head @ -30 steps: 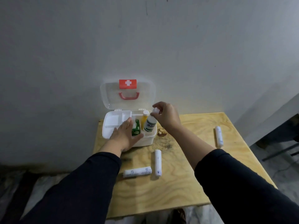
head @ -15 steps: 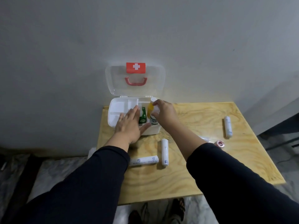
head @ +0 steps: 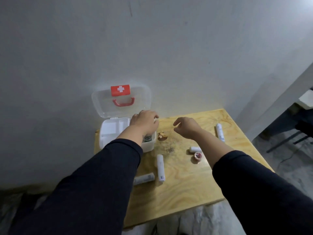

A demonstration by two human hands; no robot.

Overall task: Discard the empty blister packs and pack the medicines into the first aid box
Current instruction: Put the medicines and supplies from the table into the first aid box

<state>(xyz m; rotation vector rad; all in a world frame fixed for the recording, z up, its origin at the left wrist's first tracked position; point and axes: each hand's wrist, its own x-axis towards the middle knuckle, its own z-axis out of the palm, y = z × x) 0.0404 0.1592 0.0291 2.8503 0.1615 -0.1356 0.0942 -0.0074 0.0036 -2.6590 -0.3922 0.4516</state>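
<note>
- so, left hand (head: 144,123) over first aid box (head: 149,146) at table's 10 o'clock, grip can't tell
- right hand (head: 187,127) loose, empty
- risk: nudging box; rolls (head: 160,167) at 6 o'clock roll off

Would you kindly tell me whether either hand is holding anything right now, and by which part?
The right hand is open and holds nothing. The left hand reaches into the white plastic first aid box; whether it grips anything cannot be told.
</note>
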